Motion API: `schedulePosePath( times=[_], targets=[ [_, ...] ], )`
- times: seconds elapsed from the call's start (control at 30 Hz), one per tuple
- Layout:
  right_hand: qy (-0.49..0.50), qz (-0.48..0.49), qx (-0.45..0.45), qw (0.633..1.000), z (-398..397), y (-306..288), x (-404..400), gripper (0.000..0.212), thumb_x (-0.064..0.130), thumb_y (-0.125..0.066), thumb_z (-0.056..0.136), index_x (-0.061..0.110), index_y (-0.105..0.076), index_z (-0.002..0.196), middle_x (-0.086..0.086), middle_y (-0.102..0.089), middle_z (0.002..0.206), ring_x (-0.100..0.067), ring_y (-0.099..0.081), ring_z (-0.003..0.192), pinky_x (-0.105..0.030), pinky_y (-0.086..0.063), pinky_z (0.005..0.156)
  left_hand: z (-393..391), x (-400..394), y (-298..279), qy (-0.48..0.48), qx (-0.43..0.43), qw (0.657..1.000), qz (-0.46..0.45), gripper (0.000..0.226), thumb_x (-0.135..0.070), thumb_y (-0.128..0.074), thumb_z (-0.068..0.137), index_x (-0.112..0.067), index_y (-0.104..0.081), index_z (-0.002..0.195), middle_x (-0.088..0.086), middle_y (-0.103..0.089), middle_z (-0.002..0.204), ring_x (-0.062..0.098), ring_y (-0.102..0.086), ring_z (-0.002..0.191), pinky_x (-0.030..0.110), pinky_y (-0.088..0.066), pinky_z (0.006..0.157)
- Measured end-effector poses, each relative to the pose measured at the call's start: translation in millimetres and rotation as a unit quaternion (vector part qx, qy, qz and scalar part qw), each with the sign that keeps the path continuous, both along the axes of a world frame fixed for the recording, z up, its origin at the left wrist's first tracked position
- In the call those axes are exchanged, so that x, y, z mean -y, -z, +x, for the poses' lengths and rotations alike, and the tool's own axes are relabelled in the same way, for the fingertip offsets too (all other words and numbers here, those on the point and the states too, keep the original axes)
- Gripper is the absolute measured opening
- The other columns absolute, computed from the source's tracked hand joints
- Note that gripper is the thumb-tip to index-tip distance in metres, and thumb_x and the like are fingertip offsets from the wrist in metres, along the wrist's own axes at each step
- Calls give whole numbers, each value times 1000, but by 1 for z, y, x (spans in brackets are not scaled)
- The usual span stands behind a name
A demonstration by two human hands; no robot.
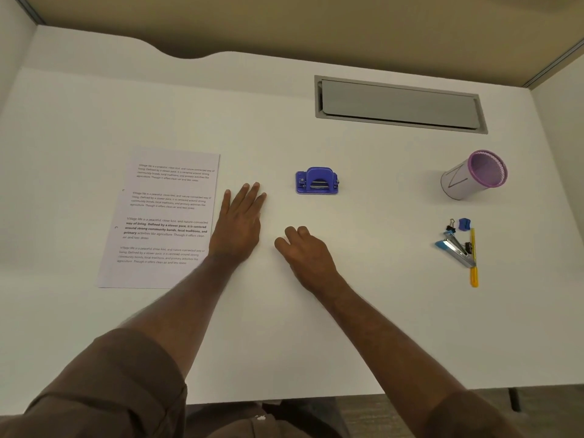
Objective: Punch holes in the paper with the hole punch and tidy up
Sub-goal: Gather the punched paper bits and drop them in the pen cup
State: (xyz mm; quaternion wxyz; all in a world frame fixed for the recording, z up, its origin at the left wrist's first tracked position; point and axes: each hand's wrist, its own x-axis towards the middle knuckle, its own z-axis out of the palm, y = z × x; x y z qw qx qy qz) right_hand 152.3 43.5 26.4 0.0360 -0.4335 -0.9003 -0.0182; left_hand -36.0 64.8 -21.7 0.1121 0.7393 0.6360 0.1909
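A printed sheet of paper lies flat on the white desk at the left, with two small punched holes along its left edge. A blue hole punch stands in the middle of the desk, beyond both hands. My left hand rests flat on the desk just right of the paper, fingers stretched out and holding nothing. My right hand sits on the desk below the punch with its fingers loosely curled and nothing in it.
A purple-rimmed pen cup lies tipped at the right. Below it lies a cluster: binder clips, a blue sharpener, a stapler and a yellow pen. A grey cable hatch is set in the desk's far side.
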Motion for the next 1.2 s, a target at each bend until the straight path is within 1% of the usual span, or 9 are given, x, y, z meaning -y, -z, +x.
schedulePosePath(
  times=[0.17, 0.23, 0.33, 0.47, 0.67, 0.83, 1.0, 1.1, 1.2],
  targets=[
    [95, -66, -83, 990, -3, 6, -2, 22, -11, -64, 75, 7, -66, 88, -13, -62, 83, -30, -59, 72, -38, -52, 50, 0, 0, 0, -3, 0, 1000, -6, 48, -7, -42, 102, -7, -46, 150, 10, -34, 163, 29, -27, 154, 56, -14, 127],
    [214, -103, -215, 947, -3, 4, -7, 21, -9, -56, 77, 11, -55, 72, -11, -55, 71, -25, -52, 63, -36, -45, 52, 1, 0, 1, -2, 0, 1000, 2, 48, -6, -43, 101, -6, -47, 149, 11, -36, 163, 31, -29, 153, 57, -16, 126],
    [397, -265, -472, 741, 3, -5, -22, 28, -10, -61, 74, 12, -47, 64, -18, -59, 68, -19, -55, 63, -35, -48, 62, -1, 1, 5, 1, 1, 1000, 7, 48, -6, -42, 101, -7, -47, 149, 11, -36, 163, 30, -29, 153, 56, -16, 126],
    [419, -401, -690, 433, 22, -10, -35, 36, -16, -66, 81, 9, -46, 64, -19, -66, 77, -25, -69, 73, -31, -62, 75, -1, 1, 6, 2, 3, 1000, 7, 49, -13, -35, 101, -7, -48, 148, 11, -37, 162, 30, -30, 153, 56, -17, 126],
    [390, -401, -777, 289, 55, -23, -59, 42, -13, -66, 86, 12, -45, 60, -9, -54, 70, -16, -70, 68, -23, -60, 71, 0, -1, 5, 6, -1, 1000, -25, 53, -26, -33, 101, -10, -45, 151, 8, -32, 165, 28, -27, 154, 54, -14, 127],
    [363, -343, -823, 271, 110, -57, -97, 38, -14, -63, 88, 10, -50, 62, -11, -68, 72, -17, -75, 75, -22, -60, 69, -4, 0, 11, 14, -9, 1000, -15, 63, -44, -35, 100, -11, -41, 153, 8, -31, 165, 28, -27, 154, 55, -15, 126],
    [363, -232, -842, 325, 194, -99, -131, 34, -16, -62, 87, 9, -49, 68, -8, -71, 68, -18, -74, 73, -23, -60, 69, -5, -3, 15, 18, -22, 999, -26, 69, -50, -33, 98, -13, -37, 155, 6, -27, 167, 26, -23, 155, 55, -14, 127],
    [411, -155, -806, 398, 239, -115, -147, 36, -17, -65, 83, 10, -50, 64, -6, -68, 64, -20, -70, 67, -25, -60, 67, -4, -3, 15, 18, -24, 999, -31, 70, -51, -32, 97, -14, -36, 156, 4, -25, 168, 26, -22, 156, 54, -13, 127],
    [512, -49, -663, 544, 273, -120, -162, 40, -15, -69, 69, 14, -46, 55, -5, -53, 58, -25, -57, 60, -32, -52, 62, -5, -4, 15, 17, -27, 999, -37, 70, -52, -31, 97, -14, -35, 156, 3, -24, 168, 24, -20, 156, 53, -12, 127]
  ],
)
